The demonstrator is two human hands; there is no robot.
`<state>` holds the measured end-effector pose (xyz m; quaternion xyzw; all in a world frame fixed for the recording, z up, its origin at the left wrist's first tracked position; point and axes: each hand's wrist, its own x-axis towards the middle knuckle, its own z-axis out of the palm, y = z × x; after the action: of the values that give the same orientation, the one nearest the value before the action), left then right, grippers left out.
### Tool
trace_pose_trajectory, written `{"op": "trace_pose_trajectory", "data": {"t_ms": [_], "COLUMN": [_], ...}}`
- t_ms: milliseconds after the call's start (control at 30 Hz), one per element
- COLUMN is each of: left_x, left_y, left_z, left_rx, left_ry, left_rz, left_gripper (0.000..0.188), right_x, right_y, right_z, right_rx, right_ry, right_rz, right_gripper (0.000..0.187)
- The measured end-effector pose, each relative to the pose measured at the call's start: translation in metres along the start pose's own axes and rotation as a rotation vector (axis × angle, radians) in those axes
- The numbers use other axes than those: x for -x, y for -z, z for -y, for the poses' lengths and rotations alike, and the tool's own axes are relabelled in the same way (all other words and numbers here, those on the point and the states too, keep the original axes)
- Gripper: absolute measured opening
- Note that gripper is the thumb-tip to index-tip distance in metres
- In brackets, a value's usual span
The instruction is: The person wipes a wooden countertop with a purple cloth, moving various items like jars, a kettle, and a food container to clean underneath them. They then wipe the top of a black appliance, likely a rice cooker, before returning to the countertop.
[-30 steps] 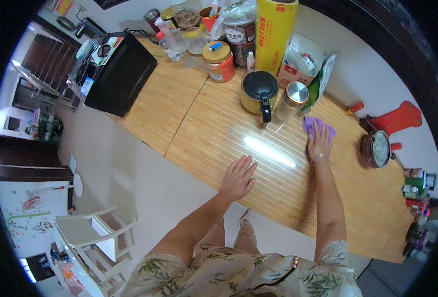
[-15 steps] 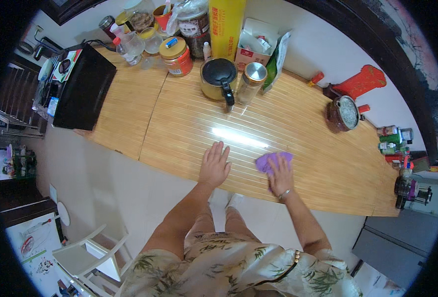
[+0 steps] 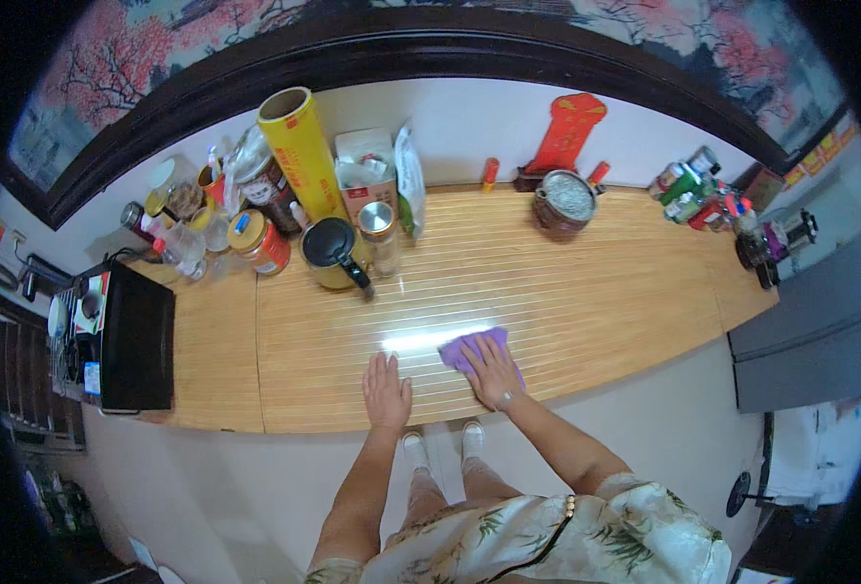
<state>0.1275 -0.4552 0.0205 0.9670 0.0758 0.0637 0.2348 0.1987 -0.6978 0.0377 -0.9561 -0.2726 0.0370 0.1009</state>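
My right hand (image 3: 490,374) presses down over a purple cloth (image 3: 460,352), holding it against the striped wooden tabletop (image 3: 586,311). The cloth is bunched and spreads past the fingertips; the part under the palm is hidden. To its left, my left hand (image 3: 387,393) rests near the table's front edge, fingers stretched out and nothing in them. Ahead of the hands stand a glass pitcher (image 3: 330,251) with a black lid and handle, and a clear glass jar (image 3: 381,243) with a metal lid.
Along the wall stand an orange-lidded jar (image 3: 259,242), a yellow roll (image 3: 303,151), an open carton (image 3: 365,180) and several more containers. A brown pot (image 3: 563,203) sits by a red stand (image 3: 569,131). Bottles (image 3: 695,190) crowd the right end; a black cabinet (image 3: 137,341) flanks the left.
The view has swung, bringing more of the wall and the table's right end in. My right hand and the purple cloth have come closer to my left hand.
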Motion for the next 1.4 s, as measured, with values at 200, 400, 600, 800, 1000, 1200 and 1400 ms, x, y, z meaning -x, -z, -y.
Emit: {"op": "trace_pose_trajectory", "data": {"t_ms": [200, 400, 600, 800, 1000, 1200, 1400], "left_x": [-0.001, 0.005, 0.002, -0.001, 0.004, 0.013, -0.002], "left_y": [-0.002, -0.004, -0.003, -0.006, -0.005, -0.024, -0.015], "left_z": [-0.007, -0.007, -0.008, 0.006, -0.015, 0.005, 0.000], "left_rx": [-0.013, -0.118, -0.116, -0.125, -0.112, -0.060, -0.057], "left_ry": [-0.030, -0.048, -0.058, -0.019, -0.028, -0.086, -0.087], "left_rz": [-0.001, -0.003, 0.014, 0.018, 0.052, -0.012, 0.010], "left_gripper": [0.055, 0.054, 0.054, 0.055, 0.056, 0.056, 0.058], "right_x": [0.094, -0.047, -0.154, -0.054, 0.067, 0.104, 0.106], "right_y": [0.009, 0.024, 0.023, -0.010, 0.023, 0.030, 0.009], "right_z": [-0.088, -0.114, -0.111, 0.017, -0.128, -0.146, -0.085], "right_rx": [0.011, 0.001, 0.021, -0.146, -0.042, 0.066, -0.149], "right_ry": [-0.348, -0.676, -0.602, 0.013, -0.488, -0.992, -0.405], "right_rz": [-0.010, 0.001, -0.008, -0.081, -0.024, 0.050, -0.063], "right_gripper": [0.063, 0.062, 0.058, 0.051, 0.056, 0.061, 0.050]}}
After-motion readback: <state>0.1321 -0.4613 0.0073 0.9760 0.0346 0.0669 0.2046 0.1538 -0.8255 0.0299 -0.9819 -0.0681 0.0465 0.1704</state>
